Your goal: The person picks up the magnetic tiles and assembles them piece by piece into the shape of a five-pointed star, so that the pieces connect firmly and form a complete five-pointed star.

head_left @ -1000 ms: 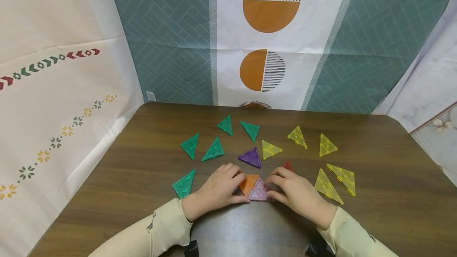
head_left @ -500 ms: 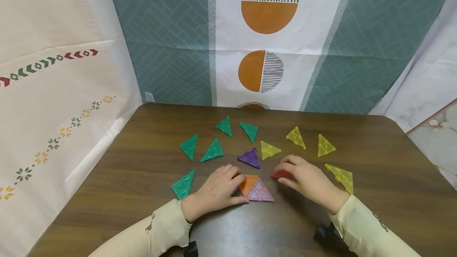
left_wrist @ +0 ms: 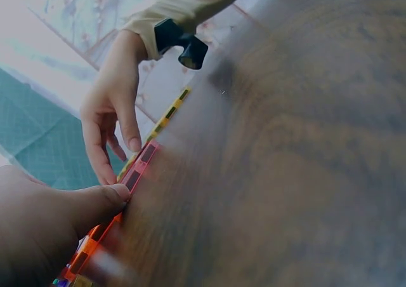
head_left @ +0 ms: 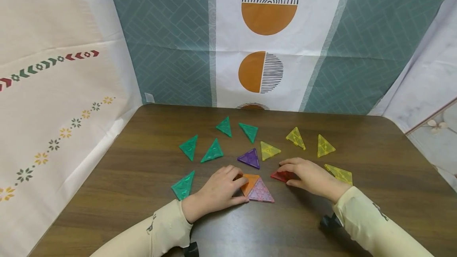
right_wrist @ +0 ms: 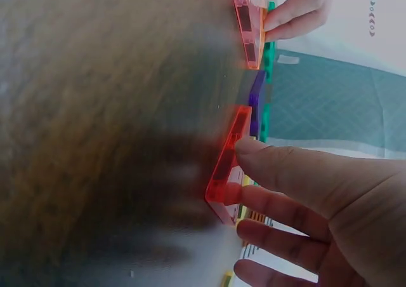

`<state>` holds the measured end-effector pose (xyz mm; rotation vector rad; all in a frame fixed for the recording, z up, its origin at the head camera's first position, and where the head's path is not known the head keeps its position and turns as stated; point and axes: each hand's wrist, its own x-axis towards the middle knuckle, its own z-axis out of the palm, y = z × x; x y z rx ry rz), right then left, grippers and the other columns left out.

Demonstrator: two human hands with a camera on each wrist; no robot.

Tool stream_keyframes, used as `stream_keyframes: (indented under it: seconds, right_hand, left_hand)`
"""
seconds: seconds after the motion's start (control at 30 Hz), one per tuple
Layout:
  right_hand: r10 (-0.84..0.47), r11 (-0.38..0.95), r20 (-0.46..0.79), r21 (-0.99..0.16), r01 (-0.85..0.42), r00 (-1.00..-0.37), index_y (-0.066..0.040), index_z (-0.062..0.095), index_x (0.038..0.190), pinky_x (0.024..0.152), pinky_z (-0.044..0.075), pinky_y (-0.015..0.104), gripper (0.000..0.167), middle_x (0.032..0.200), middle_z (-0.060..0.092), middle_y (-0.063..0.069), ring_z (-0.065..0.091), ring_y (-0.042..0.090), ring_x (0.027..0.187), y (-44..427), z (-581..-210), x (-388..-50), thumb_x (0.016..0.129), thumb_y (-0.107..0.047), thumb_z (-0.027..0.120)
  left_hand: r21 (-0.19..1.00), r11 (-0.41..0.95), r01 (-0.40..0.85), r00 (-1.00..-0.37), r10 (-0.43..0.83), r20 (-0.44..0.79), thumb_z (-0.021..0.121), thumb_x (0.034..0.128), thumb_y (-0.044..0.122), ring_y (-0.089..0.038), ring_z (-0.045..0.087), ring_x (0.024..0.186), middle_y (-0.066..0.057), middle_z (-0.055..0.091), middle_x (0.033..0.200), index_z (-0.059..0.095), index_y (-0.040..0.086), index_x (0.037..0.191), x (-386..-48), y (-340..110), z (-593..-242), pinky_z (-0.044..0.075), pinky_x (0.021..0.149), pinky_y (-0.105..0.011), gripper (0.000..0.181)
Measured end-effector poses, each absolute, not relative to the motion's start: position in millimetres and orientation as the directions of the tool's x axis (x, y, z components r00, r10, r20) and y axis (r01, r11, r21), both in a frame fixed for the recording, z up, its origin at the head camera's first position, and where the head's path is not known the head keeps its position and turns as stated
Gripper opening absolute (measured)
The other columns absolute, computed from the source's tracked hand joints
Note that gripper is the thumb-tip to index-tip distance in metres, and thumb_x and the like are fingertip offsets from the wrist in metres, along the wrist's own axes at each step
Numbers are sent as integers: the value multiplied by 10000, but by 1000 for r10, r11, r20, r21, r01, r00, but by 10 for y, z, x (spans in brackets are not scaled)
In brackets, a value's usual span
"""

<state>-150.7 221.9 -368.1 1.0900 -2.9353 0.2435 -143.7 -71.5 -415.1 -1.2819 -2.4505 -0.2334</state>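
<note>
My left hand (head_left: 222, 188) holds an orange triangular magnetic tile (head_left: 251, 181) that lies flat on the table. A pink triangular tile (head_left: 261, 192) lies against the orange one, edge to edge. In the left wrist view the thumb (left_wrist: 114, 195) touches the edge of the pink tile (left_wrist: 141, 166). To the right, my right hand (head_left: 308, 175) grips a red triangular tile (head_left: 281, 175), partly hidden under the fingers. The right wrist view has the thumb on the near edge of the red tile (right_wrist: 228, 163). Just beyond, a purple triangular tile (head_left: 250, 158) lies apart.
Several green triangular tiles (head_left: 212, 150) lie to the left and at the back of the wooden table (head_left: 150, 150). Several yellow triangular tiles (head_left: 325, 146) lie at the back and right. One yellow tile (head_left: 340, 173) is partly hidden by the right hand.
My right hand has left the pink tile, moved right and taken hold of the red tile. The red tile has turned and shifted slightly. My left hand has stayed nearly still.
</note>
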Motion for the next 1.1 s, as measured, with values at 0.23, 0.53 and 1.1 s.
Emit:
stream_keyframes:
  seconds: [0.23,0.53,1.1]
  right_hand:
    - [-651,743,71,-144,-654,-756,-99,679,1166,900,531,451,368,1193,649,106,616,298,1087,2222,-3706,-1525,810,-150,761]
    - [-578,798,90,-144,-585,-811,-139,696,1137,820,536,395,346,1054,644,29,592,210,967,2196,-3747,-1492,820,-263,754]
    - [-504,843,172,-118,-526,-846,-116,710,1027,672,488,271,317,886,606,-12,505,123,815,2063,-3818,-1355,787,-311,778]
  left_hand:
    - [-26,584,811,-531,755,385,675,840,521,-140,568,973,3,611,1064,683,200,1064,-1437,-714,-4157,488,820,-300,392]
    - [-36,574,818,-514,757,403,668,838,537,-131,564,957,12,605,1041,689,204,1053,-1455,-712,-4193,488,801,-287,397]
    - [-39,594,804,-532,747,399,671,835,538,-140,561,977,5,602,1061,678,208,1039,-1430,-694,-4179,480,793,-297,389]
